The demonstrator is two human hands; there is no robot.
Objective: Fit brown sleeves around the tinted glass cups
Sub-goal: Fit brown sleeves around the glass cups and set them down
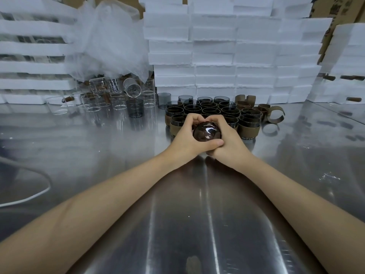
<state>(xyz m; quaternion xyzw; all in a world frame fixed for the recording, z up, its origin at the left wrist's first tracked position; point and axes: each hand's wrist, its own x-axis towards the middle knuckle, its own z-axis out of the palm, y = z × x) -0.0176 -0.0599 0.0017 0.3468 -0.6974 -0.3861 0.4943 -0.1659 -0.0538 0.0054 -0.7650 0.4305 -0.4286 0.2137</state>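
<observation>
Both my hands wrap one tinted glass cup [206, 131], held with its round base facing me just above the steel table. My left hand [185, 138] grips its left side, thumb under the base. My right hand [227, 142] grips the right side, fingers curled over the top. Whether a sleeve is on this cup is hidden by my fingers. Right behind my hands stands a cluster of tinted cups in brown sleeves [247, 123]. Loose brown sleeves [273, 114] lie at the cluster's right. A bare tinted cup [134, 107] stands to the left.
Several clear glass cups [118, 99] crowd the back left under a heap of plastic wrap [110, 40]. White foam boxes [227, 56] are stacked along the back. A white cable [29, 196] curves on the steel table [197, 214] at the left.
</observation>
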